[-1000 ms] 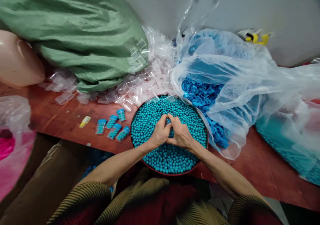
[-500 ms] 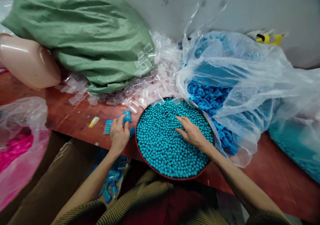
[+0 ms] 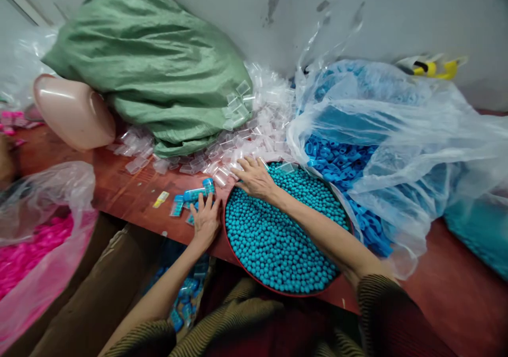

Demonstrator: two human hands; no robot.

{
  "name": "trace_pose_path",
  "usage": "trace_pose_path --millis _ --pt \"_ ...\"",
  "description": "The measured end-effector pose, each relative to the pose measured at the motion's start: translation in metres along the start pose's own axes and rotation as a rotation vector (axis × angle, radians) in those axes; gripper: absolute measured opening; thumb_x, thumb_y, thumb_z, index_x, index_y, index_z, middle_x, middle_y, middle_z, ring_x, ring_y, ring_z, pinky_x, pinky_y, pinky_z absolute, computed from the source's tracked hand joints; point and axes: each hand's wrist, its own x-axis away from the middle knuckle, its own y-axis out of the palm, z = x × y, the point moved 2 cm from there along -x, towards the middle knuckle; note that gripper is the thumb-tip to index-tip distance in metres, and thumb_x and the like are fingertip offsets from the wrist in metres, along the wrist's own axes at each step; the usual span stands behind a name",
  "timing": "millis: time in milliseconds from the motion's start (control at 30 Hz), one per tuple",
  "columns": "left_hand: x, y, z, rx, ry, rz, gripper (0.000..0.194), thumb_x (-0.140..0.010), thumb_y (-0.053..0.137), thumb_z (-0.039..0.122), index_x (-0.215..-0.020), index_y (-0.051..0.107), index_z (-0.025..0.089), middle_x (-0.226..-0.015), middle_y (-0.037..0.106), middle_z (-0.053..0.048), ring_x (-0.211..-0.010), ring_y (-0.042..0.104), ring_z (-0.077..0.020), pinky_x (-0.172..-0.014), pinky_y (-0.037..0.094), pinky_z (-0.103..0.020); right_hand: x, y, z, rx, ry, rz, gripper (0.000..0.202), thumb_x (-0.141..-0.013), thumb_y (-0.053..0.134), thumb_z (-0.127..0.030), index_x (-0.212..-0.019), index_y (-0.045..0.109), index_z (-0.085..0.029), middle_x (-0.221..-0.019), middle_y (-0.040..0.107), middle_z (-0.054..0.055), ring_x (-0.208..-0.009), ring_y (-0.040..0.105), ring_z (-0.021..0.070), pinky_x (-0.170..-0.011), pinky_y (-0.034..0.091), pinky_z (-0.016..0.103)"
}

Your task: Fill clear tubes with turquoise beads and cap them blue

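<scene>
My left hand point(image 3: 207, 222) rests on the red table with its fingers spread, at several small clear containers with blue caps and blue beads inside point(image 3: 194, 194). Its fingertips touch or nearly touch them; I see nothing gripped. At the far left rim of a round red tray point(image 3: 227, 230) full of blue beads point(image 3: 278, 240), my right hand point(image 3: 256, 180) reaches out with its fingers apart. Those fingertips are at the near edge of a heap of clear plastic cases point(image 3: 262, 119). A few clear cases point(image 3: 288, 167) lie on the beads at the back of the tray.
A green sack point(image 3: 170, 71) and a pink plastic tub point(image 3: 73, 113) stand behind on the left. A clear bag of blue caps point(image 3: 337, 156) lies right of the tray. Bottom left is a bag of pink pieces point(image 3: 47, 246). Another person's hand point(image 3: 5, 161) shows at the left edge.
My right hand has moved from over the beads, left and away from me, to the clear cases. My left hand's fingers have spread beside the blue-capped containers. The view has shifted slightly left.
</scene>
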Motion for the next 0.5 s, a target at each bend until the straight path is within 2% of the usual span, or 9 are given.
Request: trace_pose_path --millis 67,167,267,367,433,500 --pt "-0.007 -0.002 -0.011 -0.031 -0.038 0.043 0.043 -0.090 0.032 0.018 -0.125 0.055 0.019 -0.144 0.040 -0.012 -0.135 0.024 -0.0411 -0.100 0.023 -0.067 -0.020 0.010 0.006 0.007 0.059 -0.049 0.046 -0.086 0.053 -0.039 -0.128 0.050 -0.020 -0.135 0.046 0.016 -0.128 0.034 0.0358 -0.101 0.025 0.058" --pt "-0.015 -0.005 -0.024 -0.033 -0.102 0.136 0.039 -0.090 0.035 0.025 -0.119 0.059 0.015 -0.139 0.046 -0.016 -0.132 0.029 -0.0412 -0.101 0.024 -0.066 -0.020 0.022 0.022 0.023 0.166 -0.087 0.042 -0.088 0.051 -0.034 -0.124 0.052 -0.014 -0.129 0.051 0.020 -0.127 0.036 0.0358 -0.098 0.029 0.058" --pt "-0.027 -0.012 -0.021 0.068 -0.100 0.216 0.039 -0.089 0.037 0.026 -0.121 0.056 0.012 -0.133 0.050 -0.019 -0.126 0.040 -0.0365 -0.101 0.032 -0.055 0.008 0.025 0.032 0.050 0.107 -0.076 0.034 -0.088 0.049 -0.026 -0.120 0.055 -0.013 -0.127 0.052 0.020 -0.130 0.033 0.0342 -0.099 0.029 0.057" --pt "-0.053 -0.018 -0.003 0.265 -0.097 0.195 0.041 -0.089 0.037 0.027 -0.126 0.051 0.014 -0.123 0.056 -0.017 -0.110 0.054 -0.0292 -0.091 0.043 -0.041 0.042 0.022 0.032 0.038 -0.005 -0.061 0.028 -0.088 0.050 -0.026 -0.112 0.060 -0.016 -0.125 0.055 0.016 -0.130 0.034 0.0336 -0.101 0.028 0.056" --pt "-0.077 -0.019 0.010 0.380 -0.151 0.127 0.042 -0.088 0.040 0.028 -0.126 0.050 0.013 -0.119 0.058 -0.016 -0.106 0.057 -0.0287 -0.089 0.045 -0.040 0.062 0.016 0.032 0.010 -0.027 -0.011 0.026 -0.090 0.047 -0.027 -0.109 0.062 -0.019 -0.121 0.058 0.013 -0.126 0.040 0.0308 -0.100 0.032 0.052" --pt "-0.100 -0.016 0.019 0.491 -0.241 0.102 0.042 -0.086 0.044 0.029 -0.124 0.051 0.013 -0.122 0.056 -0.017 -0.110 0.054 -0.0292 -0.093 0.043 -0.042 0.077 0.007 0.037 -0.015 0.062 0.100 0.027 -0.091 0.044 -0.026 -0.110 0.062 -0.019 -0.117 0.060 0.012 -0.118 0.048 0.0273 -0.095 0.038 0.046"
